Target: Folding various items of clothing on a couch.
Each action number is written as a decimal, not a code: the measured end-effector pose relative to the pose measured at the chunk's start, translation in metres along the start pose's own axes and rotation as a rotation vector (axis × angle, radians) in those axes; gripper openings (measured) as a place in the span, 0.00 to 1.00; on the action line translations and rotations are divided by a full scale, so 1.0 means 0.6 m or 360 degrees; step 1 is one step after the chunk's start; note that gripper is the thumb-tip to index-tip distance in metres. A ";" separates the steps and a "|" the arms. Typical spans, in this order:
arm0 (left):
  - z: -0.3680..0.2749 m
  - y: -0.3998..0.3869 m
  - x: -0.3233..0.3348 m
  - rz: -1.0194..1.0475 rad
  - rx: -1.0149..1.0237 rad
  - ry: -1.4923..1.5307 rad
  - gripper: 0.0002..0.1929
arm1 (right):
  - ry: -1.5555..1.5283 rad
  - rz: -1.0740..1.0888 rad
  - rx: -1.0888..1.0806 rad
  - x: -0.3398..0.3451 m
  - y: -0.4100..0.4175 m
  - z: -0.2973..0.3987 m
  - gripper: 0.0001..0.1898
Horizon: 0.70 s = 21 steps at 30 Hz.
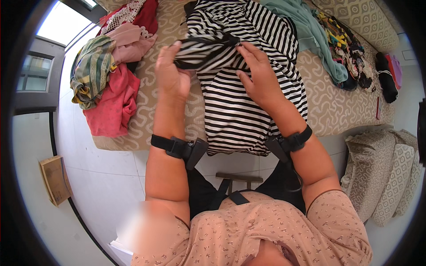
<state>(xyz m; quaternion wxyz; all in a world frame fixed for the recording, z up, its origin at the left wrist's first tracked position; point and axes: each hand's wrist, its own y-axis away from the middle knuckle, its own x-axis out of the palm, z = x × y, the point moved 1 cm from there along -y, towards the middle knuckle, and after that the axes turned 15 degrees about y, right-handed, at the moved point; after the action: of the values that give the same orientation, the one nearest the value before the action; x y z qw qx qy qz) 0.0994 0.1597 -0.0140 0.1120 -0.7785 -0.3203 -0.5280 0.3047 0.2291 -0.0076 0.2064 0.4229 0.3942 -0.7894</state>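
A black-and-white striped garment (239, 106) lies spread before me on a patterned couch seat, its lower end hanging over the front edge. My left hand (174, 71) grips one end of a raised striped part, perhaps a sleeve (206, 55), with the thumb inside or behind it. At the other end of that part, my right hand (258, 73) pinches the cloth near a dark bunched spot. The raised cloth is slightly blurred and stands above the rest of the garment. Some fingertips are hidden by the fabric.
Left on the couch (143, 136) lie a green plaid cloth (95, 66), a pink garment (113, 103) and a red one with lace. To the right are a teal cloth (309, 36), a multicoloured garment (349, 50) and a black rolled item (386, 78). Cushions (369, 173) stand lower right.
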 end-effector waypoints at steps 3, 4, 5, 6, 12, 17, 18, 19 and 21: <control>-0.019 -0.001 0.006 -0.0007 0.0231 0.0017 0.09 | -0.0072 -0.0163 -0.0037 -0.022 -0.009 0.017 0.25; -0.021 -0.015 -0.013 -0.0135 0.0332 -0.0258 0.17 | -0.0090 -0.0039 -0.0166 -0.022 -0.008 0.017 0.25; -0.017 -0.015 -0.021 -0.0133 0.0332 -0.0262 0.17 | -0.0109 0.0085 -0.0294 -0.021 -0.007 0.016 0.26; -0.008 -0.006 -0.012 -0.0237 0.0392 -0.0594 0.22 | -0.0051 0.0158 -0.0352 -0.015 -0.003 0.014 0.26; 0.040 0.012 -0.001 0.0448 0.1233 -0.2539 0.30 | -0.0099 0.0148 -0.0267 -0.027 0.002 0.014 0.28; 0.068 0.030 -0.031 0.0798 0.0796 -0.3088 0.27 | 0.0025 0.0246 -0.0351 -0.039 0.019 0.019 0.30; 0.070 0.032 -0.023 0.0778 0.0784 -0.3064 0.27 | 0.0141 0.0152 -0.0263 -0.047 0.020 0.019 0.29; 0.072 0.033 -0.017 0.0758 0.0773 -0.3041 0.27 | 0.0209 0.0090 -0.0140 -0.047 0.023 0.013 0.28; 0.071 0.029 -0.017 0.0753 0.0775 -0.2997 0.27 | 0.0217 0.0071 -0.0031 -0.037 0.034 -0.002 0.22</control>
<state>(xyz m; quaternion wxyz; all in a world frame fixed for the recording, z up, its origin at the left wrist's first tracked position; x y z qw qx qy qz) 0.1395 0.1641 -0.0381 0.0712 -0.8791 -0.2146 0.4197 0.3311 0.2175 0.0016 0.2008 0.4823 0.4055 -0.7501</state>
